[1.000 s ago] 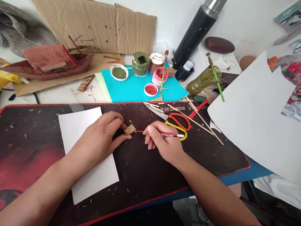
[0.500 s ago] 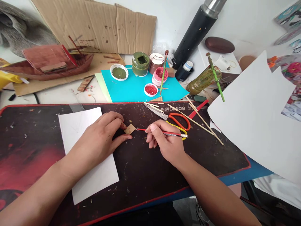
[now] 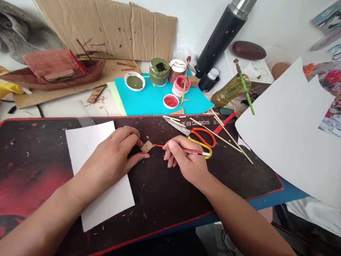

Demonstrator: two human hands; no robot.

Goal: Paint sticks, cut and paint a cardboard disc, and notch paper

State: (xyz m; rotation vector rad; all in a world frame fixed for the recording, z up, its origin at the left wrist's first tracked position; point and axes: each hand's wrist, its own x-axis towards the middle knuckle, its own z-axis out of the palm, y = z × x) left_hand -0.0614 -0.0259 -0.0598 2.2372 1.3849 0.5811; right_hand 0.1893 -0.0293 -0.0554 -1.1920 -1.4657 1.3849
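Note:
My left hand (image 3: 119, 151) pinches a small tan card piece (image 3: 147, 146) between thumb and fingers, on the dark mat (image 3: 160, 192). A white sheet of paper (image 3: 106, 206) lies partly under my left wrist. In my right hand (image 3: 186, 156) is a red pencil (image 3: 193, 152), its tip at the right edge of the card piece. Scissors (image 3: 204, 137) with orange and yellow handles lie just behind my right hand, their blades pointing back left. My right fingers are closed round the pencil.
Paint pots (image 3: 159, 73) and a paint lid (image 3: 171, 101) stand on a turquoise sheet (image 3: 144, 103). Thin wooden sticks (image 3: 231, 137) lie right of the scissors. At the back left is a brown model boat (image 3: 53, 73); a black flask (image 3: 223, 35) leans at the back. Large white paper (image 3: 290, 131) is at right.
My right hand and the pencil have shifted slightly left, bringing the tip closer to the card piece. My left hand keeps its hold.

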